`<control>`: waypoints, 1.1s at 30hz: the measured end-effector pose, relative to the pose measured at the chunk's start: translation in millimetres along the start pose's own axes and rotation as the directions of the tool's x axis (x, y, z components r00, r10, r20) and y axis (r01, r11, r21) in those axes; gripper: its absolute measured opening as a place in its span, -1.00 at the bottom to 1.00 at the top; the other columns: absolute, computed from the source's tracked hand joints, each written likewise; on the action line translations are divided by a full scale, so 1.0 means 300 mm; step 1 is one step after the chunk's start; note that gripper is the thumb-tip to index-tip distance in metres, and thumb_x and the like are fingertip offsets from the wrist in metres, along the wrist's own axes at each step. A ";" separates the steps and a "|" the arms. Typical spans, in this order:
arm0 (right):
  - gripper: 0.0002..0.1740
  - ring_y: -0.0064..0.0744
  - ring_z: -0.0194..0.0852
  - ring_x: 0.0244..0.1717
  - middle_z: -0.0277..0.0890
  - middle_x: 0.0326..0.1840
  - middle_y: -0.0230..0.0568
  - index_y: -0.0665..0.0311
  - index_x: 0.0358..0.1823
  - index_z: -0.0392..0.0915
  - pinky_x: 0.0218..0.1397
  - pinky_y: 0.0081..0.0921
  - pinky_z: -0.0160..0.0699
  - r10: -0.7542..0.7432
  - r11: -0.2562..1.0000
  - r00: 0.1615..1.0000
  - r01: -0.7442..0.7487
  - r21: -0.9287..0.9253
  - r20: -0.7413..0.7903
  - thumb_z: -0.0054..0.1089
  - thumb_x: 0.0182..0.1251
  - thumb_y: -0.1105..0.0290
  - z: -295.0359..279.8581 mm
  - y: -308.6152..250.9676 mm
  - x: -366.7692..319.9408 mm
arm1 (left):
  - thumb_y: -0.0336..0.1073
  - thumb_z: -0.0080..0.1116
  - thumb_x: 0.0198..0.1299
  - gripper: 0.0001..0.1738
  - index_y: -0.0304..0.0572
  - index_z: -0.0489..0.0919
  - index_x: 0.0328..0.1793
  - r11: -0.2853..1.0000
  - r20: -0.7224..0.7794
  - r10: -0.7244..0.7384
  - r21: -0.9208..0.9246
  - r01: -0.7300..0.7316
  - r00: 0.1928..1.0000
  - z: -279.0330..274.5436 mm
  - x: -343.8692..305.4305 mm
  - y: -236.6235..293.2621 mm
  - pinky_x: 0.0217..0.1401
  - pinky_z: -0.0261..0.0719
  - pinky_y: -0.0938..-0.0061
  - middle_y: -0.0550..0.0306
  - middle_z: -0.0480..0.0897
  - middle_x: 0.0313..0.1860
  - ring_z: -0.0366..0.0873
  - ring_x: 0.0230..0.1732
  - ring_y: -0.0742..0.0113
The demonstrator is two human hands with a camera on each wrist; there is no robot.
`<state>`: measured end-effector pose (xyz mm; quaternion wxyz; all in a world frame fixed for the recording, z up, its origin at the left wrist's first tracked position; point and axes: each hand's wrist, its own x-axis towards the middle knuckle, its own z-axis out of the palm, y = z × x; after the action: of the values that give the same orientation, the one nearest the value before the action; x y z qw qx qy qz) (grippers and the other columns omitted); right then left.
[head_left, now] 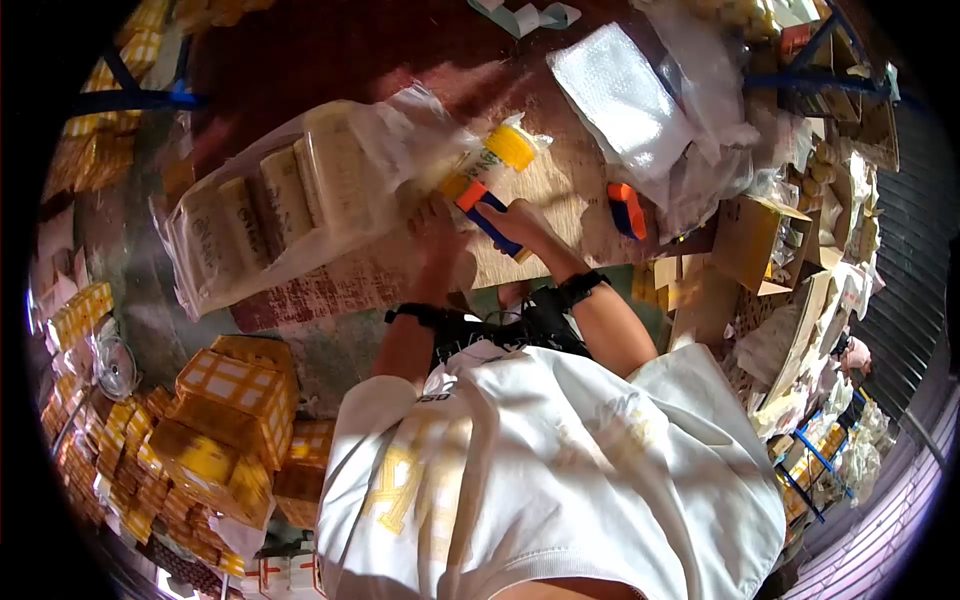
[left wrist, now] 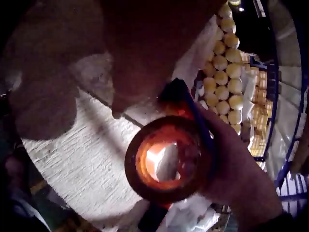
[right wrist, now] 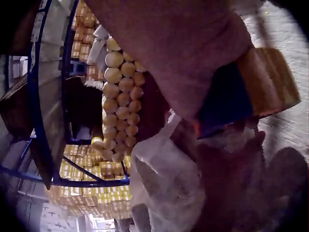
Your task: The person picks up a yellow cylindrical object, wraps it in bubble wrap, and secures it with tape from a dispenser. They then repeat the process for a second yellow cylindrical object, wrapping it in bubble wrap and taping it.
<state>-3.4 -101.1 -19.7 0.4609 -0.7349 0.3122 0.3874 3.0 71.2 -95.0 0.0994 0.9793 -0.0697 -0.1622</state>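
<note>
My right hand (head_left: 525, 225) grips a blue and orange tape dispenser (head_left: 490, 218) over the worn tabletop. Its tape roll (left wrist: 166, 162) faces the left wrist camera, with the core showing. Just beyond the dispenser lies a bundle (head_left: 470, 165) with dark writing, yellow tape (head_left: 510, 147) round its far end and plastic sticking out there. My left hand (head_left: 437, 225) is at the bundle's near end, left of the dispenser. Blur and shade hide its fingers in the head view, so I cannot tell whether they grip the bundle.
Left on the table, a clear plastic bag (head_left: 180, 250) encloses several marked packages (head_left: 285, 190). Another orange and navy dispenser (head_left: 627, 210) stands to the right, near bubble wrap (head_left: 620, 95) and loose plastic (head_left: 715, 160). Yellow-taped boxes (head_left: 235, 400) are stacked on the floor at left.
</note>
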 end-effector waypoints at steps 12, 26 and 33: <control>-0.18 -0.30 0.63 -0.65 0.63 -0.63 -0.12 0.41 -0.57 0.68 -0.53 -0.25 0.58 -0.064 0.990 0.997 0.057 -0.131 -0.044 0.18 0.35 -0.34 -0.014 0.107 0.026 | 0.15 0.71 -0.31 0.15 -0.14 0.44 0.46 0.895 -0.033 0.199 -0.402 -0.195 0.980 0.048 0.072 -0.040 0.27 0.56 0.07 -0.08 0.62 0.29 0.57 0.31 -0.04; -0.15 -0.26 0.64 -0.66 0.61 -0.66 -0.10 0.36 -0.64 0.67 -0.53 -0.27 0.59 -0.149 0.935 0.988 0.124 -0.333 -0.051 0.16 0.33 -0.39 -0.040 0.180 0.048 | 0.01 0.65 -0.14 0.22 -0.08 0.16 0.63 0.894 0.153 0.089 -0.449 -0.012 0.984 0.066 0.037 -0.027 0.42 0.46 0.05 -0.25 0.24 0.58 0.27 0.54 -0.20; -0.13 -0.18 0.63 -0.61 0.59 -0.61 -0.06 0.41 -0.47 0.70 -0.50 -0.16 0.56 -0.111 0.942 0.992 0.089 -0.324 -0.051 0.21 0.22 -0.45 -0.054 0.071 0.036 | 0.02 0.65 -0.13 0.15 -0.18 0.26 0.56 0.900 -0.077 0.105 -0.416 -0.128 0.991 0.074 -0.025 -0.017 0.32 0.54 0.02 -0.23 0.43 0.39 0.45 0.38 -0.19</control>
<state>-10.7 -125.2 -33.8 0.3432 -0.8279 0.2228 0.3837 -10.7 73.4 -114.3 0.3192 0.9329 -0.0888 -0.1411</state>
